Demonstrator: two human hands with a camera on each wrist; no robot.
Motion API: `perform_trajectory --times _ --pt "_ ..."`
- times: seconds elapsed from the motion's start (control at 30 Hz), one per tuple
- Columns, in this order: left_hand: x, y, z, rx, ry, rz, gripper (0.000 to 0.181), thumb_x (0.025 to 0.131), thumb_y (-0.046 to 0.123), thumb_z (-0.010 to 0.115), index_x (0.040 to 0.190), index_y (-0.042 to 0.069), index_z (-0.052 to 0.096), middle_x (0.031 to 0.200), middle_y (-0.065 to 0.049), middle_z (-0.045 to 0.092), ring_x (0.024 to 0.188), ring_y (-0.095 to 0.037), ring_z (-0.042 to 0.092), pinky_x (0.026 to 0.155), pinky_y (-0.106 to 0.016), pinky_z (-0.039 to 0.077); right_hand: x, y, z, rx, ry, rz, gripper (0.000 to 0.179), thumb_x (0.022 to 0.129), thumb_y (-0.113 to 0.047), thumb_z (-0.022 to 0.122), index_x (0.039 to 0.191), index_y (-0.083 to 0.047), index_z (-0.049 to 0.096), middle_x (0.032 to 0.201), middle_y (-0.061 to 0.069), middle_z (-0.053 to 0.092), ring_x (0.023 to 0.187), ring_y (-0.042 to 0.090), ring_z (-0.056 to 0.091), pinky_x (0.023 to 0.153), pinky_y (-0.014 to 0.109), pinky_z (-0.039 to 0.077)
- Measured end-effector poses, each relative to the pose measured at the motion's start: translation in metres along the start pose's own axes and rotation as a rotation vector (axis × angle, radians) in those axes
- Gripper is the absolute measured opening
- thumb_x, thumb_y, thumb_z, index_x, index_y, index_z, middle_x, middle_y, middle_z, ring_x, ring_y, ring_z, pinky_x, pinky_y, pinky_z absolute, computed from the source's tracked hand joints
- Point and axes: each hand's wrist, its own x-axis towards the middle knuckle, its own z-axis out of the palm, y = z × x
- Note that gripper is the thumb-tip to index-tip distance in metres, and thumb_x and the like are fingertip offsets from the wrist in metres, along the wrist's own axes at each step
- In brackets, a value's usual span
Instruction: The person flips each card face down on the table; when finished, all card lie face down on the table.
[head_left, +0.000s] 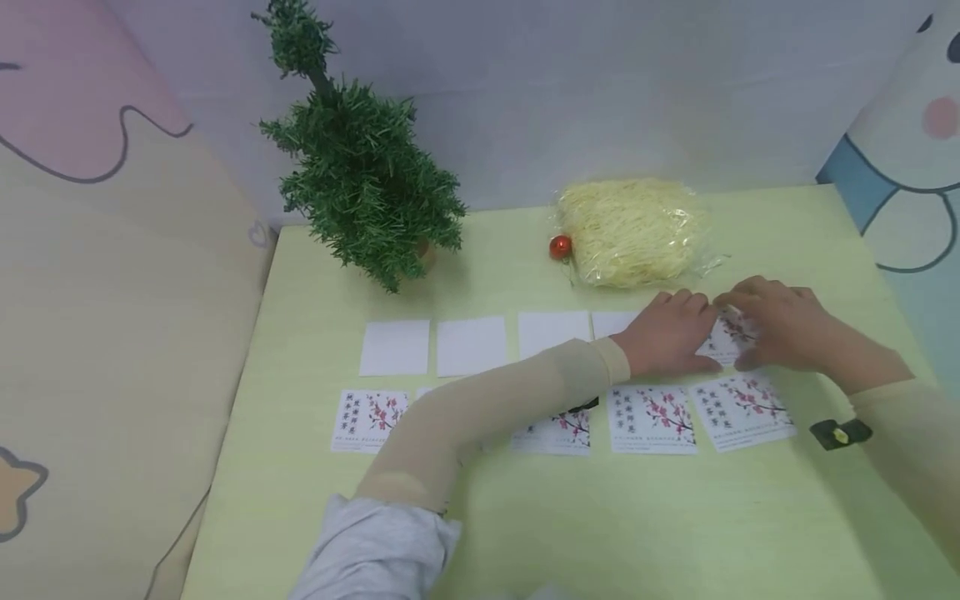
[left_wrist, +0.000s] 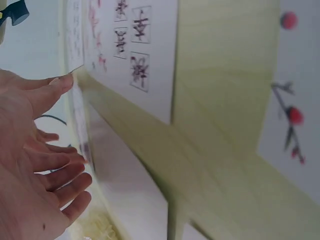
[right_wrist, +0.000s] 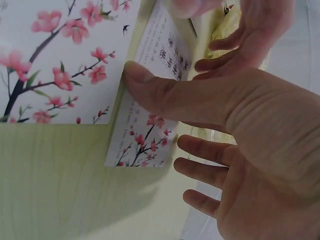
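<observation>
Two bare hands meet over a blossom-printed card (head_left: 731, 333) at the right end of the back row on a pale yellow-green table (head_left: 562, 533); the left hand (head_left: 670, 333) is partly open at the card's left side, its fingers loosely bent and its thumb set well apart from them; the right hand (head_left: 783, 325) arches over the card's right side, likewise partly open, fingers relaxed, thumb at the near edge; from where I stand, I cannot tell whether either thumb presses the paper. To the left of that card lie four blank white cards (head_left: 395, 348), some partly covered by the left arm's beige sleeve (head_left: 480, 417); nearer the person runs a front row of printed cards (head_left: 654, 419) with pink blossoms and dark characters, one almost wholly hidden behind the same sleeve, the rightmost lying slightly askew; at the back sit a clear bag of pale yellow shreds (head_left: 632, 233), a shiny red ball (head_left: 560, 247) just beside it, and, farther left, a small green artificial tree (head_left: 367, 175).
</observation>
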Motion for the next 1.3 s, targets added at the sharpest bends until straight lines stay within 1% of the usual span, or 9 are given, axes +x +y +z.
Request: perform_trajectory --times 0.17,0.43,0.57,0.73,0.87,0.93,1.03,1.2,1.3 --pt "0.005 0.000 0.007 0.036 -0.014 0.014 0.085 0.103 0.077 0.055 0.165 0.019 0.046 0.151 0.007 0.053 0.135 -0.010 0.047 0.114 -0.024 0.039 0.001 0.003 0.004 0.003 0.000 0.000 0.089 0.073 -0.022 0.102 0.148 0.000 0.060 0.147 0.035 0.052 0.132 0.059 0.052 0.101 0.081 0.040" --pt "0.005 -0.002 0.003 0.058 0.000 0.025 0.084 0.103 0.074 0.057 0.164 0.017 0.045 0.150 0.005 0.054 0.133 -0.012 0.047 0.115 -0.023 0.039 0.003 0.011 -0.002 -0.013 -0.010 0.020 0.104 0.061 -0.029 0.108 0.146 0.003 0.057 0.151 0.038 0.045 0.132 0.064 0.047 0.095 0.080 0.044" --pt "0.006 -0.001 0.003 0.058 0.005 0.025 0.086 0.103 0.073 0.058 0.165 0.015 0.044 0.149 0.004 0.054 0.131 -0.012 0.047 0.113 -0.022 0.040 0.007 0.012 -0.004 -0.010 -0.009 0.028 0.104 0.059 -0.030 0.108 0.141 0.005 0.055 0.140 0.037 0.053 0.124 0.060 0.052 0.091 0.076 0.046" --pt "0.007 0.001 0.004 0.055 0.007 0.012 0.095 0.103 0.073 0.059 0.170 0.010 0.036 0.155 0.001 0.054 0.133 -0.012 0.049 0.114 -0.022 0.041 0.006 0.015 -0.009 0.216 -0.073 0.054 0.099 0.072 -0.018 0.102 0.149 0.004 0.044 0.133 0.037 0.056 0.113 0.048 0.063 0.089 0.062 0.055" --pt "0.007 0.004 0.004 0.027 0.008 -0.003 0.105 0.103 0.073 0.059 0.176 0.008 0.020 0.165 -0.001 0.047 0.140 -0.013 0.048 0.118 -0.021 0.039 -0.001 0.015 -0.020 0.454 -0.067 0.115 0.086 0.092 -0.006 0.087 0.159 0.000 0.035 0.143 0.037 0.050 0.121 0.055 0.065 0.085 0.043 0.055" --pt "0.008 0.007 0.002 -0.029 0.022 -0.019 0.113 0.102 0.074 0.060 0.177 0.007 0.009 0.169 -0.001 0.044 0.141 -0.012 0.049 0.117 -0.020 0.041 -0.003 0.011 -0.024 0.513 -0.035 0.130 0.081 0.096 -0.003 0.082 0.161 -0.001 0.033 0.141 0.034 0.050 0.123 0.057 0.064 0.083 0.035 0.052" --pt "0.011 0.010 -0.004 -0.205 0.048 -0.058 0.118 0.100 0.078 0.061 0.178 0.014 -0.001 0.163 0.002 0.046 0.131 -0.011 0.054 0.107 -0.020 0.049 -0.004 0.001 -0.027 0.542 0.021 0.121 0.080 0.097 0.000 0.080 0.161 -0.002 0.033 0.134 0.027 0.055 0.121 0.053 0.066 0.082 0.026 0.050" --pt "0.013 0.012 -0.015 -0.509 0.067 -0.117 0.097 0.098 0.073 0.069 0.165 0.023 0.020 0.133 0.008 0.051 0.102 -0.005 0.059 0.085 -0.018 0.053 -0.006 -0.005 -0.025 0.653 0.136 0.018 0.077 0.097 0.009 0.077 0.160 -0.007 0.036 0.119 0.012 0.063 0.101 0.017 0.073 0.079 0.016 0.052" --pt "0.011 0.011 -0.018 -0.676 0.054 -0.163 0.087 0.095 0.064 0.078 0.154 0.026 0.026 0.126 0.012 0.051 0.095 -0.002 0.063 0.080 -0.017 0.053 -0.013 0.005 -0.022 0.789 0.149 -0.063 0.057 0.110 0.003 0.061 0.161 -0.014 0.041 0.120 -0.001 0.068 0.102 0.002 0.071 0.086 0.013 0.054"
